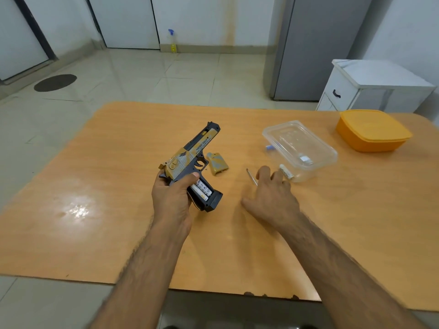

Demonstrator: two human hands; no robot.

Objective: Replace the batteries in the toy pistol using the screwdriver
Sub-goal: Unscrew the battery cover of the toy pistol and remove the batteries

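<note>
While left hand [171, 197] grips pistol [193, 160], right hand [270, 197] spreads beside clear tub [330, 154].

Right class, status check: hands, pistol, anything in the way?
Left hand holds toy pistol, batteries exposed. Right hand on screwdriver, grip unclear. Cover off, on table. Nothing blocking.

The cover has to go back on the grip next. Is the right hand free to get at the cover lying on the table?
Probably yes. The right hand rests over the screwdriver, and the cover lies just left of it on bare table, nothing between.
</note>
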